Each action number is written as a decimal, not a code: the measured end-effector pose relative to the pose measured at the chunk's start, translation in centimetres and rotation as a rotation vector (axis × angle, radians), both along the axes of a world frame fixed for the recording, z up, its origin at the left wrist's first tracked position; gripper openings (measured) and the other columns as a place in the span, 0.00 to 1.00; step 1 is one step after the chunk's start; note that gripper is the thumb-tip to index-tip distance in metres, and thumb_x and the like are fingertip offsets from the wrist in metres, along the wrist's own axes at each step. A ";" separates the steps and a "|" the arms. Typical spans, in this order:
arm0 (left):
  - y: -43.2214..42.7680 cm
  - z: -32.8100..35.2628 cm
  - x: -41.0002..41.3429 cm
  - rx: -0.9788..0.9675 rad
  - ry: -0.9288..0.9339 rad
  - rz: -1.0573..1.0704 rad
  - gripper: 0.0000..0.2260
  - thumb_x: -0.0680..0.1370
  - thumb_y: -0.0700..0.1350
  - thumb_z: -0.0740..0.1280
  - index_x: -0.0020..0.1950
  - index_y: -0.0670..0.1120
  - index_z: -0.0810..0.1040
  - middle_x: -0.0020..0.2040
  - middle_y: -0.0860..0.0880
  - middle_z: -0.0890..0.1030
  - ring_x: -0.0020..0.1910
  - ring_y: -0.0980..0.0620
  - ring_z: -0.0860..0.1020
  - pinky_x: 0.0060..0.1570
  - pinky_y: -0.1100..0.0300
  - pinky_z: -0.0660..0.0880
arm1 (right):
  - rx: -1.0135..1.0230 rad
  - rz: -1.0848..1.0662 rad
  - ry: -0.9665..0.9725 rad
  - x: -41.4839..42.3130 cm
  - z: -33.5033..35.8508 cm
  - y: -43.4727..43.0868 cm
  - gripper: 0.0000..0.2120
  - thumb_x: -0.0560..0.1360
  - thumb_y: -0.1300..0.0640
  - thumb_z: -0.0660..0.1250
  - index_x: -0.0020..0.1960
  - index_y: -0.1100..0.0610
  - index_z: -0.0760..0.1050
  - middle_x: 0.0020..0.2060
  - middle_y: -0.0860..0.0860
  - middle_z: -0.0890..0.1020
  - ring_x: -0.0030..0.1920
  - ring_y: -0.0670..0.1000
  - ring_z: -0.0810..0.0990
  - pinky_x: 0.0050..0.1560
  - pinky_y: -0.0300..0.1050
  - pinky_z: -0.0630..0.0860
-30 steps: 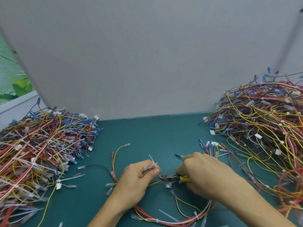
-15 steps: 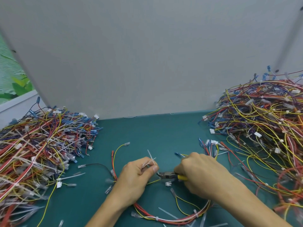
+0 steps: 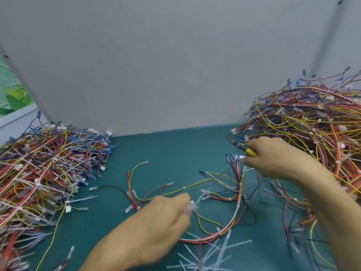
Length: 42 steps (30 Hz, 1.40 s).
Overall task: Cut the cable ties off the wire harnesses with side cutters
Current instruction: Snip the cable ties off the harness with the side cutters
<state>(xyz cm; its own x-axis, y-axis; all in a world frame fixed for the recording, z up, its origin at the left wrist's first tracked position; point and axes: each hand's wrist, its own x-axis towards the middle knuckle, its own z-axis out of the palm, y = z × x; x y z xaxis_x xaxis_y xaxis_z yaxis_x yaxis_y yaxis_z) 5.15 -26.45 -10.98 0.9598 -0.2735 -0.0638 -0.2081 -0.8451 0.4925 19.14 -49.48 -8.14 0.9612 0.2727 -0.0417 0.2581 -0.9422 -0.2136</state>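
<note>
left hand (image 3: 162, 222) at 6 o'clock, motion-blurred. fingers curled, thumb and forefinger pinching a pale piece (image 3: 190, 207) at their tips; too smeared to tell if it is a tie or a connector.

right hand (image 3: 273, 159) at 3 o'clock, fingers wrapped round the side cutters (image 3: 248, 150). yellow handle pokes out of the fist and the dark head points toward 10 o'clock. cutter blades are blurred, cannot tell whether they are parted. the head sits at the 9 o'clock edge of the right pile (image 3: 312, 133).

wire harness (image 3: 237, 192) lies on the green table (image 3: 175, 149) between the two hands. red, yellow, blue, white and black wires fan out from it, and the bundled trunk curves down toward 5 o'clock. small white cable ties (image 3: 218, 229) wrap the trunk at several spots.

cut tie strips (image 3: 222, 249) are scattered at the bottom edge, just beside the left wrist on its 3 o'clock side.

left pile (image 3: 45, 163) of harnesses at 9 o'clock has many pale strips mixed in. the right pile at 3 o'clock is taller, and the right forearm crosses in front of it.

grey wall panel (image 3: 175, 65) fills 12 o'clock, meeting the table's far edge. a green leaf print (image 3: 11, 94) shows at the 9-10 o'clock edge.
</note>
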 end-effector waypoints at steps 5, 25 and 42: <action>-4.1 -1.2 -1.3 0.332 0.256 -0.050 0.04 0.79 0.49 0.55 0.47 0.49 0.64 0.54 0.44 0.74 0.56 0.41 0.73 0.54 0.52 0.72 | -0.023 -0.017 0.280 0.0 -1.1 -0.7 0.10 0.75 0.54 0.66 0.43 0.62 0.75 0.33 0.56 0.84 0.30 0.55 0.82 0.34 0.46 0.80; 1.7 -1.1 -1.9 0.336 -0.010 0.415 0.13 0.77 0.63 0.60 0.48 0.57 0.79 0.46 0.58 0.75 0.52 0.57 0.75 0.51 0.60 0.72 | -0.272 -0.016 0.158 -0.7 -4.1 3.0 0.24 0.66 0.40 0.74 0.55 0.51 0.73 0.56 0.51 0.77 0.55 0.55 0.77 0.44 0.46 0.69; 6.1 -2.1 4.3 -0.270 -0.297 0.882 0.09 0.74 0.45 0.70 0.34 0.48 0.80 0.28 0.50 0.81 0.31 0.52 0.81 0.39 0.55 0.77 | 0.742 -0.177 -0.167 1.2 -4.6 3.4 0.07 0.67 0.58 0.73 0.40 0.56 0.74 0.33 0.51 0.81 0.38 0.57 0.80 0.39 0.47 0.73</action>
<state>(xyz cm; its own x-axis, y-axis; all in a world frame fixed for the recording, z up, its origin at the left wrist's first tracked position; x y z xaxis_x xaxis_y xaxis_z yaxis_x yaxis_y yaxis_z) 9.41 -20.38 -13.10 0.7938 0.5827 0.1741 0.2989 -0.6231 0.7228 20.33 -46.06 -12.73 0.9704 0.0145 0.2412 0.2017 -0.5979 -0.7757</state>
